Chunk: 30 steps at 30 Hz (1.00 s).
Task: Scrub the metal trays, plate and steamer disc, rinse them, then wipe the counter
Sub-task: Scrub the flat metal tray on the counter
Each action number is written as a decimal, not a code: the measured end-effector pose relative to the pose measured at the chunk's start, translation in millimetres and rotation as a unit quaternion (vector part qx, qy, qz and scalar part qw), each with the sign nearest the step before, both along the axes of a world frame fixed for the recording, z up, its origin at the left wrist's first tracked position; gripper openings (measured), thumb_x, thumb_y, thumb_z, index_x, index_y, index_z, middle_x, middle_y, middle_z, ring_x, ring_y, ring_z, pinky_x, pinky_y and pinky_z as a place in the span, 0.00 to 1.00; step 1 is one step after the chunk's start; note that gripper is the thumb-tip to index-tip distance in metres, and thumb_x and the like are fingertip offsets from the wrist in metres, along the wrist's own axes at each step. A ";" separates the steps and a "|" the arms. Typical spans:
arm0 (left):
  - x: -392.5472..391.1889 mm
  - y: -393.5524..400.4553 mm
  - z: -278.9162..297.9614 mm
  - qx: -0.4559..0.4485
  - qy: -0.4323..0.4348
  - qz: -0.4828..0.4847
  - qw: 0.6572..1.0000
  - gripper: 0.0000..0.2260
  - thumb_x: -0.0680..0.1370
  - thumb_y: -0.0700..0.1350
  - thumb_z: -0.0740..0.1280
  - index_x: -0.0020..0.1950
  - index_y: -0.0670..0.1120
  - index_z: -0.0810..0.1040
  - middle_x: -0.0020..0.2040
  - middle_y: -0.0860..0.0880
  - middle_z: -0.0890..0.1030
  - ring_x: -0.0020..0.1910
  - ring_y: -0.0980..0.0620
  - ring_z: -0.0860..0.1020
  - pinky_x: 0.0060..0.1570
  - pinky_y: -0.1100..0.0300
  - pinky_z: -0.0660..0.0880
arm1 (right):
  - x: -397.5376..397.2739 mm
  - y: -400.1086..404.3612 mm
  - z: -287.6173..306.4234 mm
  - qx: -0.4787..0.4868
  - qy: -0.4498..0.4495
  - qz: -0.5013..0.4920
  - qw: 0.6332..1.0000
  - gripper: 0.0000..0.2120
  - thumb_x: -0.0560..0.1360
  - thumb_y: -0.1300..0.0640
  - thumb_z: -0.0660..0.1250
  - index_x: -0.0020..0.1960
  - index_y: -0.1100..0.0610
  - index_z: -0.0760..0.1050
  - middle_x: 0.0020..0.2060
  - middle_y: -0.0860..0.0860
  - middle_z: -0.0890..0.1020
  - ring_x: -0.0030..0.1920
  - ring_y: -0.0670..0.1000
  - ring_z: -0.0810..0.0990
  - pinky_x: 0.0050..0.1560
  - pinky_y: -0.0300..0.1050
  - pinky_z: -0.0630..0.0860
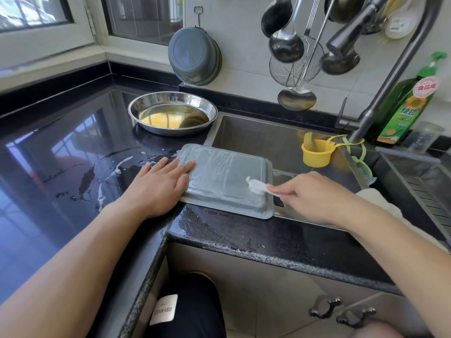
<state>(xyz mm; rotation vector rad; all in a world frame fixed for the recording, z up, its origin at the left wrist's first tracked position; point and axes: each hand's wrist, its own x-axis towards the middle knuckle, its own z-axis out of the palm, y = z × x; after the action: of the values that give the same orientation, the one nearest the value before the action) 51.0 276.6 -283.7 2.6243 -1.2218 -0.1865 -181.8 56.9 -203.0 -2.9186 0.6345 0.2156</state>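
Counter [61, 147]: glossy black stone running round a corner, speckled along its front edge, with puddles and pale soapy streaks just left of the tray.
Sink [256, 137]: square-cornered brushed steel basin set into the counter; a dark curved tap [390, 76] arches over its right side.
Tray [227, 181]: grey rectangular metal tray with rounded corners and a flat rim, lying upside down across the sink's front left corner, partly on the counter and partly over the basin; its upturned base is smeared with whitish suds in streaks.
Round plate [172, 112]: shiny shallow steel dish with a raised rim, on the counter behind the tray and well apart from it, beside the sink's back left corner.
Left hand [158, 184]: spread flat and released, palm down, fingertips pressed on the tray's left edge, heel of the hand on the wet counter.
Right hand [310, 196]: fingers pinched around the handle of a small white brush [256, 186], whose head rests on the tray's base near the right edge.
Yellow cup [317, 152]: small plastic cup sitting inside the sink at the right.
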 end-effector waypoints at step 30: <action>-1.6 -1.5 -1.7 -0.019 -0.012 0.002 1.000 0.23 0.86 0.55 0.44 0.83 0.64 0.52 0.85 0.53 0.54 0.84 0.50 0.49 0.81 0.47 0.45 | 34.1 60.3 -9.0 -0.003 0.016 0.002 1.000 0.22 0.84 0.53 0.57 0.71 0.30 0.68 0.54 0.52 0.79 0.46 0.56 0.77 0.51 0.51 0.78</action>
<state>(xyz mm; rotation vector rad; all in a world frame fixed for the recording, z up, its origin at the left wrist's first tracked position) 49.4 275.2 -285.3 2.6037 -1.2170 -0.1296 -147.8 117.1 -212.0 -2.9280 0.6361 0.2605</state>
